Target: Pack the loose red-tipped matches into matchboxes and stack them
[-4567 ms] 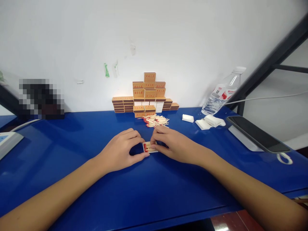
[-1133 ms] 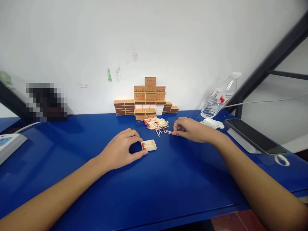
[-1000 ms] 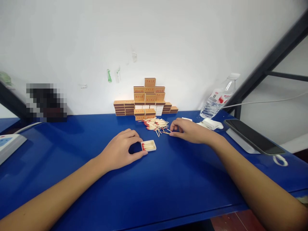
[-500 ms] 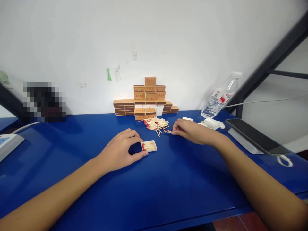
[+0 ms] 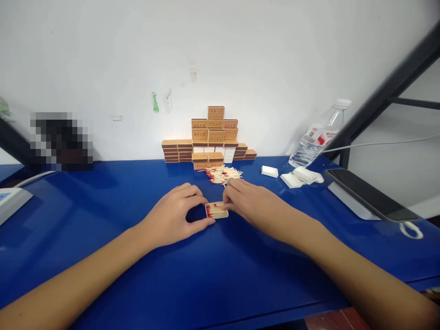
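Note:
My left hand (image 5: 175, 214) rests on the table, its thumb and index finger gripping the left end of a small white matchbox tray (image 5: 221, 217). Inside the tray lie wooden matches (image 5: 216, 211), their red heads toward the left. Over the tray's right end is my right hand (image 5: 252, 201), fingers closed in a pinch on a match whose red tip shows above the others; how many it holds is partly hidden. Just behind both hands a loose pile of matches (image 5: 222, 174) lies on the blue table.
Stacked matchboxes (image 5: 216, 135) stand against the wall behind the pile. To the right are a white tray (image 5: 269, 171), more white trays (image 5: 302, 176), a leaning water bottle (image 5: 318, 135) and a phone (image 5: 371, 192) on a stand. A white device (image 5: 15, 204) sits at far left.
My right hand has moved left from beside the pile to the tray, bringing a match over it. My left hand keeps its grip on the tray.

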`<state>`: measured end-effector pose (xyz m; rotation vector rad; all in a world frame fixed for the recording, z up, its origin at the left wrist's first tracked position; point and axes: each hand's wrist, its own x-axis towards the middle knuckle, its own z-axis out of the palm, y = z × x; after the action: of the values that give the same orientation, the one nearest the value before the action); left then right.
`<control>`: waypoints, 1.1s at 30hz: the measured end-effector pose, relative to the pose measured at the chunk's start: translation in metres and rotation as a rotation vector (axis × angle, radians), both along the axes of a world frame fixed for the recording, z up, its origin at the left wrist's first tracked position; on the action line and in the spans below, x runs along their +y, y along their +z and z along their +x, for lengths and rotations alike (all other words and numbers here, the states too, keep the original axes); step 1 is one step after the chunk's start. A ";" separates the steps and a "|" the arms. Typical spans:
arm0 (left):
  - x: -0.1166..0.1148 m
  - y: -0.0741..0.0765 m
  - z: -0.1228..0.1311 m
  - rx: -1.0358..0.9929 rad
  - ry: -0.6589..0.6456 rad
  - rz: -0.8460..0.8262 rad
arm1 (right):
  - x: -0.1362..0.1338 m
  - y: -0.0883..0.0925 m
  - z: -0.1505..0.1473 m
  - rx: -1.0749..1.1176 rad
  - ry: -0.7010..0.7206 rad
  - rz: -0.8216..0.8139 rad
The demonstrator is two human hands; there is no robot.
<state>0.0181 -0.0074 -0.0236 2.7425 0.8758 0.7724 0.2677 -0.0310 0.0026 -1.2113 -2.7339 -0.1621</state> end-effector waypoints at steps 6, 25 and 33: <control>-0.002 0.000 0.000 0.017 -0.006 0.031 | 0.000 -0.004 -0.006 0.023 0.023 -0.041; -0.004 0.001 0.000 0.016 -0.001 -0.007 | 0.011 -0.001 0.011 0.295 0.021 -0.286; -0.005 0.002 0.001 0.008 -0.008 0.017 | 0.007 -0.006 0.003 0.333 0.053 -0.301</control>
<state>0.0188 -0.0122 -0.0219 2.7637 0.8634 0.7721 0.2710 -0.0240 -0.0029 -1.1098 -2.5496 0.4332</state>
